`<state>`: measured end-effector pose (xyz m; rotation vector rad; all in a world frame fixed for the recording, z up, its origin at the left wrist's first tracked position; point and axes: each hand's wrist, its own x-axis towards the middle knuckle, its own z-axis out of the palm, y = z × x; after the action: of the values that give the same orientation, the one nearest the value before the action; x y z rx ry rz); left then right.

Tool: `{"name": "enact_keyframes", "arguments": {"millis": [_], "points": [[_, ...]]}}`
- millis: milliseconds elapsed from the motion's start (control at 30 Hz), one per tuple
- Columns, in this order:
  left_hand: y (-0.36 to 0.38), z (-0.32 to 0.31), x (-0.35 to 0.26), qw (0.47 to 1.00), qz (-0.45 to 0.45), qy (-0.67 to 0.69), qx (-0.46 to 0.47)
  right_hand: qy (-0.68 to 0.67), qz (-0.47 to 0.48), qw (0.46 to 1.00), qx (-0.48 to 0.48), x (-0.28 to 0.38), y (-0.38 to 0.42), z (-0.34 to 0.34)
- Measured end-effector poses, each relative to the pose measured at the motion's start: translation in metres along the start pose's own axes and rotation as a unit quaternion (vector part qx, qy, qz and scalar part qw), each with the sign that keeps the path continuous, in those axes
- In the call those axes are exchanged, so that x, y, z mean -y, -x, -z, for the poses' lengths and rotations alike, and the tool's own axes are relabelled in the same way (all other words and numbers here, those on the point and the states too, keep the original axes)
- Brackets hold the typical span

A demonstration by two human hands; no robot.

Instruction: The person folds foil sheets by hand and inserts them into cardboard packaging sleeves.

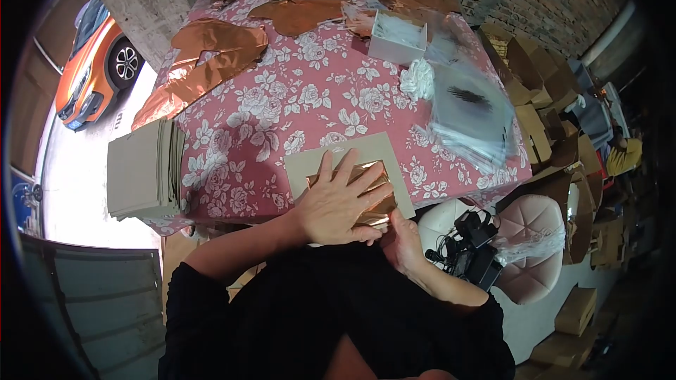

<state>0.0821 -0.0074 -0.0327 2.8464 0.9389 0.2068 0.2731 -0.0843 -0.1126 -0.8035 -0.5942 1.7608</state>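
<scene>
A copper-coloured foil balloon [377, 199], folded into a flat packet, lies on a grey-brown cardboard sheet [380, 149] at the table's near edge. My left hand [341, 200] rests flat on the foil with its fingers spread, covering much of it. At the near right corner of the sheet is my right hand [406, 243], its thumb along the edge by the foil and its other fingers mostly hidden. It appears to grip the cardboard there.
A stack of cardboard sheets [144, 169] stands at the table's left corner. Flat copper foil balloons [211, 56] lie further back. To the right are clear plastic bags [472, 116], a white box [398, 36] and white string [417, 79]. Black power adapters [475, 246] sit on a chair.
</scene>
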Motion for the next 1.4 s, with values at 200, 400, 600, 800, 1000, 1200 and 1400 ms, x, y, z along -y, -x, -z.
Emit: {"name": "enact_keyframes", "arguments": {"millis": [200,400,600,800,1000,1200,1400], "points": [[0.001,-0.002,0.000,0.999,-0.013,-0.013,-0.026,-0.059,-0.015,0.990,-0.129,0.001,-0.010,-0.023],[-0.001,0.002,0.000,1.000,-0.013,-0.006,-0.019,-0.050,-0.002,0.993,-0.110,0.000,-0.009,-0.020],[-0.001,-0.001,0.001,1.000,-0.011,-0.008,-0.009,0.024,0.036,0.998,-0.034,-0.008,-0.010,-0.021],[-0.002,0.001,0.001,0.999,0.018,0.013,0.048,0.013,0.026,0.998,-0.063,-0.001,-0.009,-0.034],[-0.004,-0.004,0.001,0.997,0.041,-0.008,0.070,-0.011,0.035,0.999,-0.032,-0.003,-0.011,-0.029],[-0.004,-0.007,0.000,0.997,0.055,0.012,0.055,-0.035,0.036,0.998,-0.035,-0.003,-0.012,-0.029],[-0.005,-0.003,0.000,0.997,0.054,0.009,0.059,-0.025,0.045,0.999,-0.001,-0.009,-0.014,-0.021]]}}
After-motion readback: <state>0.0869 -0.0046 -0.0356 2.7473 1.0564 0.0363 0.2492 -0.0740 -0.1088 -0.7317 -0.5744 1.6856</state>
